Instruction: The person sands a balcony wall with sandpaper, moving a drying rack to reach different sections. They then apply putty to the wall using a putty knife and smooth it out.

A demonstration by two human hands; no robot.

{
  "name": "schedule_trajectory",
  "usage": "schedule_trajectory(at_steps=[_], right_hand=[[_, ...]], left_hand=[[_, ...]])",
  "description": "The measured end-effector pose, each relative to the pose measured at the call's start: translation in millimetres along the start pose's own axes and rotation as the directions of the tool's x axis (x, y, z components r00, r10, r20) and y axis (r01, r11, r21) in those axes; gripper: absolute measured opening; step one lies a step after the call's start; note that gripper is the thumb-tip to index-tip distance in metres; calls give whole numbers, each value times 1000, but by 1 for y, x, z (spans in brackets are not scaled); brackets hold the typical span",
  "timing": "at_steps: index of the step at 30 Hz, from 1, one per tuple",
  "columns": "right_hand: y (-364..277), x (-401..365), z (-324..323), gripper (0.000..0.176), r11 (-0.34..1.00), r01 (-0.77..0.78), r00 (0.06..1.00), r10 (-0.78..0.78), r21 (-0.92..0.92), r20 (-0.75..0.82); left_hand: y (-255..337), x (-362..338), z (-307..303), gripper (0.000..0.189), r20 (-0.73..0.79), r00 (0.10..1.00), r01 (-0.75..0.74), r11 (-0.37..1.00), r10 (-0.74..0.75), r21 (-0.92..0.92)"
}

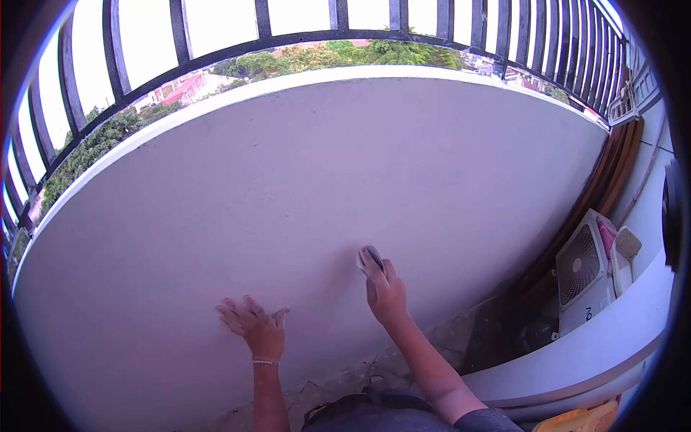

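Before me stands a pale, smooth wall (pixel 324 158), with a few small marks on its surface. My left hand (pixel 259 331) lies against it with fingers spread, holding nothing; a thin bracelet circles the wrist. To its right and a little higher, my right hand (pixel 387 291) is closed around a small dark pad with a greyish face (pixel 371 258). That pad is at the wall's surface; its exact kind is hard to make out, as the fingers cover part of it.
Black metal railing (pixel 263 18) runs above the wall's white top edge (pixel 389 70), with trees and roofs beyond. At right, an air-conditioner outdoor unit (pixel 579 266) stands near a curved white surface (pixel 576 363). Something yellow (pixel 579 419) shows at the bottom right.
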State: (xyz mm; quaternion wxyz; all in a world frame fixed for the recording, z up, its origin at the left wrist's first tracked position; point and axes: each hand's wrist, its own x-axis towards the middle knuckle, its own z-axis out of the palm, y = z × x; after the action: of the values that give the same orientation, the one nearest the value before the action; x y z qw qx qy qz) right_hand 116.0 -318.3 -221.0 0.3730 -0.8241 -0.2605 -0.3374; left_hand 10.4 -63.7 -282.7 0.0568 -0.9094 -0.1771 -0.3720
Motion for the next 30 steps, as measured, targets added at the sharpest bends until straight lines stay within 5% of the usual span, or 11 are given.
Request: schedule_trajectory(at_steps=[8,14,30], right_hand=[[11,-13,11,65,993,-121,984,122,-17,132],[-7,10,-2,61,996,-59,997,62,66,-34],[-6,0,13,56,994,-92,994,94,58,-46]], left_hand=[[2,-4,-6,101,34,999,5,1000,-6,12],[-2,-10,-11,95,120,993,14,999,-19,45],[8,-18,-35,100,256,967,42,994,-15,-97]])
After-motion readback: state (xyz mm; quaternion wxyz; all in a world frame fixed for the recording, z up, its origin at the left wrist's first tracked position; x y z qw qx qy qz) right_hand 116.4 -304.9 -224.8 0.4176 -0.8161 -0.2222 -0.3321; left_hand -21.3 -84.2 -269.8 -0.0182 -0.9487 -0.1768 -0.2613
